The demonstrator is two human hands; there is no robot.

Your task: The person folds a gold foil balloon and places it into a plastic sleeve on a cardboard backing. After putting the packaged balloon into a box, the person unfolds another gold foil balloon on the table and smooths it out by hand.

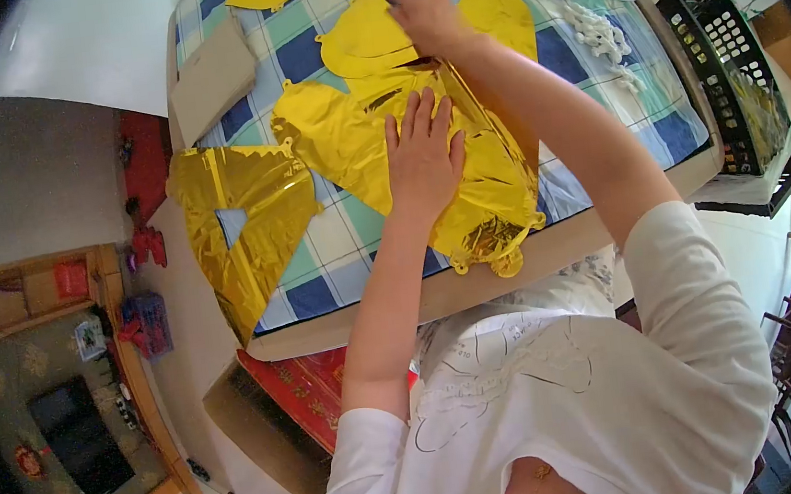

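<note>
My left hand (425, 162) lies flat, fingers spread, on a large crinkled gold foil balloon (336, 137) at the middle of the table. Farther off, my right hand (431, 19) rests over the right edge of a rounded yellow-gold foil piece (359, 39). Its fingers are stretched and slightly bent, their tips partly blurred; no held thing shows. Beneath the right forearm runs a shiny folded foil edge. The near end of the large balloon, with small rounded tabs, reaches toward the table's front edge. A triangular gold foil balloon (261, 203) with a cut-out hangs over the left edge.
More gold foil lies at the far side and upper right (501, 14). A beige folded sheet (216, 78) lies left on the plaid tablecloth (321, 274). White stringy material (600, 37) is at right. A black crate (724, 68) stands beyond, and an open cardboard box (260, 425) sits below.
</note>
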